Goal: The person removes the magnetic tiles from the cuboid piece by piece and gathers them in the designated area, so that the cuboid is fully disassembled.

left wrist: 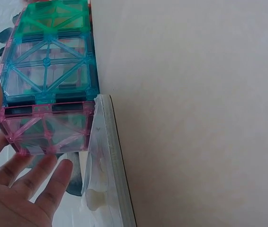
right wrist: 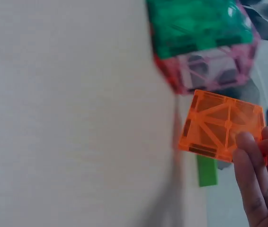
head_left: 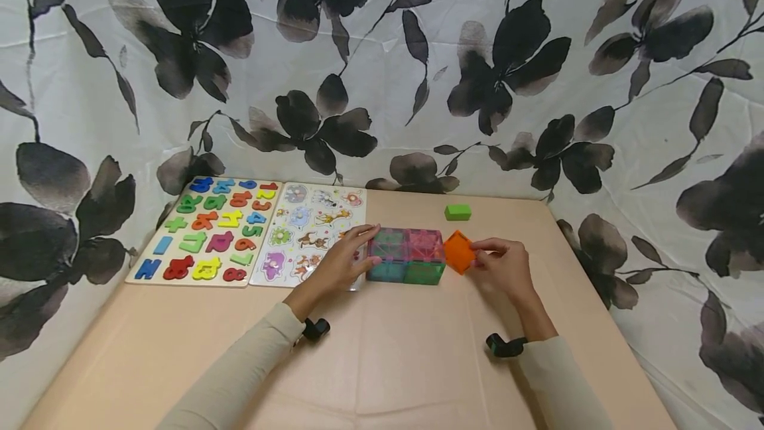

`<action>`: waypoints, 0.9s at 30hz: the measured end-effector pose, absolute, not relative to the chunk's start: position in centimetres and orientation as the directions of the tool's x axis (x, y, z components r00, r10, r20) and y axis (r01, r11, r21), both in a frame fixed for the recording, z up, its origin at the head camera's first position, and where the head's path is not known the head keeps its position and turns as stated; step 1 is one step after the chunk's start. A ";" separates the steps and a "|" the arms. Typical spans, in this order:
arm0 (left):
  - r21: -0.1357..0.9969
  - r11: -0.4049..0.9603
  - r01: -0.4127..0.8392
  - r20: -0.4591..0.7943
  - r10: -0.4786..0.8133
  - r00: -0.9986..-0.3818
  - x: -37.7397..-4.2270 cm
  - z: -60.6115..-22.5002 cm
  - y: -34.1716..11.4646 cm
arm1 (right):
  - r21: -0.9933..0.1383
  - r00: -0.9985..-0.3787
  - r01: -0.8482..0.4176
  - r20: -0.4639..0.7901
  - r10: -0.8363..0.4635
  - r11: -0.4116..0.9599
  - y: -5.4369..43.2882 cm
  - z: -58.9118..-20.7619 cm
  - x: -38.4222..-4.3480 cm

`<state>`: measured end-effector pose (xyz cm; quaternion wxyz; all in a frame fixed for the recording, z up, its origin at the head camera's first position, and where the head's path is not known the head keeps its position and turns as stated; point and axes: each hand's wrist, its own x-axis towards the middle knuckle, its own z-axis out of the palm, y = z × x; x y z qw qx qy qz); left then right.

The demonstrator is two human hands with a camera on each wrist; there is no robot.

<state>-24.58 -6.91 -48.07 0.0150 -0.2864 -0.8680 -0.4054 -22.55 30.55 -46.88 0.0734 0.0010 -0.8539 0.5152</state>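
Observation:
A box built of see-through magnetic tiles [head_left: 406,256], in pink, blue and green, stands on the table. My left hand [head_left: 346,259] is at its left end, fingers extended along the pink end [left wrist: 49,130] and thumb at the upper edge in the left wrist view. Off the box's right end, my right hand [head_left: 504,267] pinches an orange square magnetic tile [right wrist: 224,124] between thumb and fingers. The tile is tilted with a corner toward the box; in the right wrist view a small gap shows between them.
Left of the box lie a board of colourful letters and numbers [head_left: 209,231] and an animal sticker sheet [head_left: 304,234], its edge close to the box. A small green block [head_left: 457,212] sits behind the orange tile. Floral cloth [head_left: 406,71] hangs behind the table [head_left: 382,363].

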 end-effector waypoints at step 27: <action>0.693 0.508 0.511 0.269 0.476 -0.837 -24.6 -48.4 -7.0 | -0.909 -0.850 0.370 -0.415 0.324 -0.194 30.5 -48.4 -27.5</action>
